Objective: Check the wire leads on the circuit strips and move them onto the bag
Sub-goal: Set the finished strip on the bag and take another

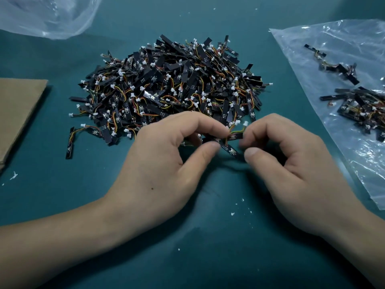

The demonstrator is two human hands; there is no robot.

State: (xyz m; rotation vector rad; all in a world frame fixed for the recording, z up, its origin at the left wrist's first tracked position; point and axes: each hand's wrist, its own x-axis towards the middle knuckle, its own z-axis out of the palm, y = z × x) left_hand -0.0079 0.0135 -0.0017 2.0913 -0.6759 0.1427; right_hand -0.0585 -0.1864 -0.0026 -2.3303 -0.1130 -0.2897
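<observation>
Working on checking step. Left hand [158, 155] pinching couple of circuit strips [230, 150] between thumb and forefinger, just in front of pile [166, 88]. Right hand [291, 163] gripping their other ends near wire leads [237, 129], blur hiding exact hold. Next: carrying them right onto bag [333, 38], beside checked strips [358, 105]. Nothing blocking path; cardboard [18, 109] lying far left.

Black circuit strips [166, 86] with red-yellow wire leads [82, 129] lie heaped mid surface [187, 236]; a smaller cluster rests on the clear bag [312, 59] at the right edge
</observation>
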